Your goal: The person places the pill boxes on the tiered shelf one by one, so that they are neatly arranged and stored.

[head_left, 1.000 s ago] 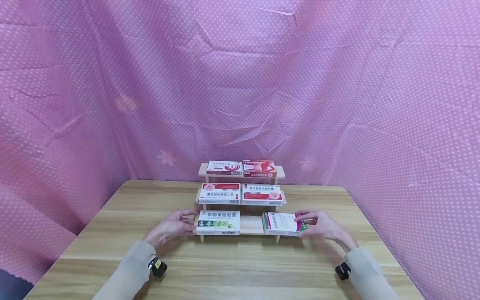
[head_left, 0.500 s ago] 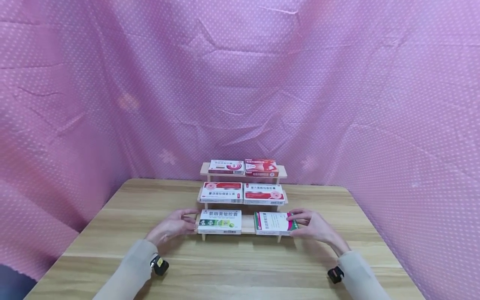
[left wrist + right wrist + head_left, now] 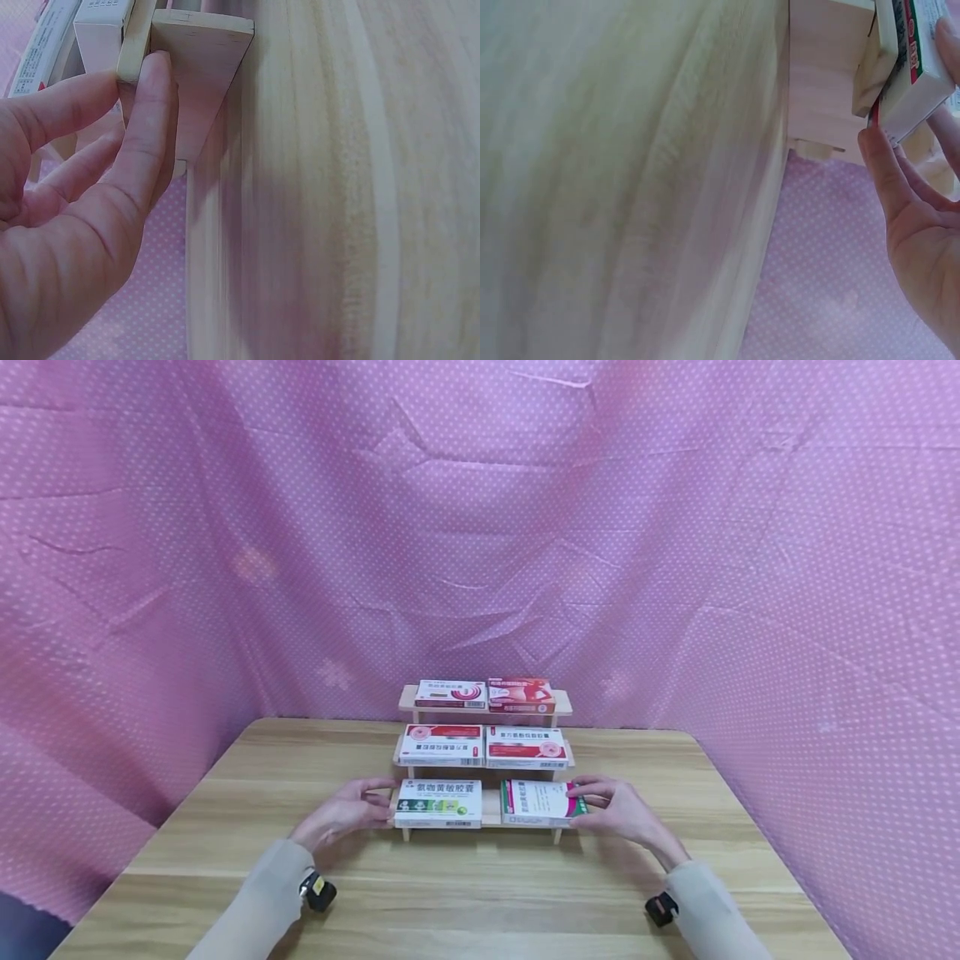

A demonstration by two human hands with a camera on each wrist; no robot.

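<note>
A three-step wooden display rack (image 3: 491, 808) stands on the table. At the left end of its bottom step, my left hand (image 3: 347, 812) pinches the board; the left wrist view shows the thumb on one face of the board (image 3: 137, 45) and fingers on the other. Beside that hand lies a white and green medicine box (image 3: 438, 804). My right hand (image 3: 624, 812) holds a white medicine box (image 3: 536, 802) with green and magenta ends by its right end, over the right part of the bottom step. In the right wrist view this box (image 3: 919, 97) lies against the step's board.
Two red and white medicine boxes (image 3: 442, 745) lie side by side on the middle step. The top step carries a white box (image 3: 451, 693) and a red box (image 3: 521, 695). Pink dotted cloth (image 3: 480, 527) hangs behind the wooden table (image 3: 480, 902).
My right hand has moved left along the bottom step with the white, green and magenta box, narrowing the gap to the other box. The left hand keeps its grip on the rack.
</note>
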